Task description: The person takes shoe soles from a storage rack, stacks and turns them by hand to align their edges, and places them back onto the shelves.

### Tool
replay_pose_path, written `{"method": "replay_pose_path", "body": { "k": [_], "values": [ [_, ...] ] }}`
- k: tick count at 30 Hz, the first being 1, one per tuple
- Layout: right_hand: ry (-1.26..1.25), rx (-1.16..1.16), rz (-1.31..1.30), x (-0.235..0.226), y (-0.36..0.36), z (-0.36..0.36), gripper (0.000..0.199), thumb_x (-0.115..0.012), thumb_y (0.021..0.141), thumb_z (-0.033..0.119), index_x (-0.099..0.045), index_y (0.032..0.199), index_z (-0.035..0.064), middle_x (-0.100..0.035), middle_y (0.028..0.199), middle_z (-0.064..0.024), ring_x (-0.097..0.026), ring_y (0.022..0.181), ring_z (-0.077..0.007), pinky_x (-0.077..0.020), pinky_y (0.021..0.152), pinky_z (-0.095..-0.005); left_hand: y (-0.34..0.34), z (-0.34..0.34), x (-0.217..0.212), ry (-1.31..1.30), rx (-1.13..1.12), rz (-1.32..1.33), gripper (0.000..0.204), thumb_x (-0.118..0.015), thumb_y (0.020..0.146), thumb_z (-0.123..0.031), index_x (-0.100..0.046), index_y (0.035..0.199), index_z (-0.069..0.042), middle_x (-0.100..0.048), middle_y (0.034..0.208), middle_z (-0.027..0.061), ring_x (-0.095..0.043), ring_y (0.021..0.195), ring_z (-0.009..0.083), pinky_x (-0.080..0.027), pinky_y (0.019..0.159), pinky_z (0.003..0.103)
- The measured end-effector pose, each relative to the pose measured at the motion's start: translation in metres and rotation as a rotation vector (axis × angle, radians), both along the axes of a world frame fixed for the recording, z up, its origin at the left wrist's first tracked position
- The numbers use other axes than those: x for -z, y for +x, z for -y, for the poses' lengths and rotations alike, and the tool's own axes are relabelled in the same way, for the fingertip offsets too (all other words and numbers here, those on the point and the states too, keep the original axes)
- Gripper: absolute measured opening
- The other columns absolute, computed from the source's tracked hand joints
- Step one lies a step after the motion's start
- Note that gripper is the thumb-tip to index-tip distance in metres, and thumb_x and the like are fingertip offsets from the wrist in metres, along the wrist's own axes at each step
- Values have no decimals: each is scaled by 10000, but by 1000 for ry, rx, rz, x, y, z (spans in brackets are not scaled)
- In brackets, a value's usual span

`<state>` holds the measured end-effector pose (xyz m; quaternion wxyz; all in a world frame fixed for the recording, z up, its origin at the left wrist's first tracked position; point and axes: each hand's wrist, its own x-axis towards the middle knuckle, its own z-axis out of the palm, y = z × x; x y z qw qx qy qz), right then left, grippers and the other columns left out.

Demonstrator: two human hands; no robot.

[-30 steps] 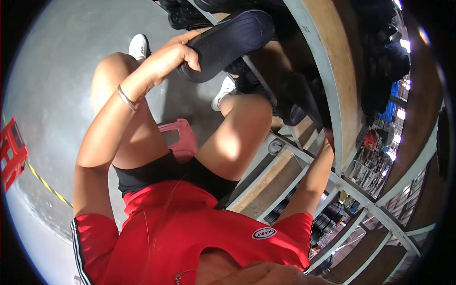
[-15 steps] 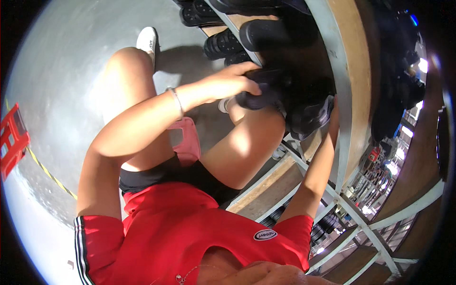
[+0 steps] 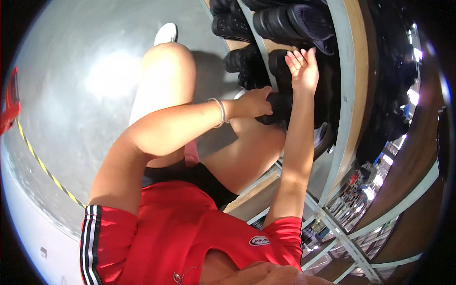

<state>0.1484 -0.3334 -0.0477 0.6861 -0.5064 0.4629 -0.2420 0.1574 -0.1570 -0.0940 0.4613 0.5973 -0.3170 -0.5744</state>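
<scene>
Bent at the wrist, my left hand has its fingers around the near end of a black shoe on the shelf rack. Farther in, my right hand is raised with its palm showing and fingers spread, holding nothing that I can see. Its fingertips are nearest to a row of black shoes, and another black shoe lies just left of its palm. My right forearm hides part of the shelf behind it. Deep shadow blurs the shoes' outlines there.
A metal-framed rack with a wooden edge curves along the right. More black shoes fill the bays at its left. A pink stool is under me. Yellow-black tape and a red plastic object are at far left.
My right hand has left the shoe by the rack's right upright and moved farther in, palm turned up. My left hand sits lower and stays on a black shoe. The view has shifted slightly.
</scene>
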Motion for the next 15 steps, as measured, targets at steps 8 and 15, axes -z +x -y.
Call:
{"method": "replay_pose_path", "body": {
  "k": [8,15],
  "values": [
    [-168,-75,-191,-24,51,0,307,-686,847,228,-580,922,-51,-605,892,-170,-683,699,-312,-611,624,-378,28,1,-1,30,-214,-134,646,-722,771,-320,-468,1287,-26,-618,1151,227,-589,1099,362,-449,949,410],
    [-136,15,-279,-33,48,4,251,-692,818,150,-603,952,-43,-576,836,-129,-676,712,-334,-623,647,-434,19,2,4,-21,-278,-2,642,-687,824,-382,-459,1304,-24,-622,1125,226,-627,1010,309,-481,862,377]
  ]
}}
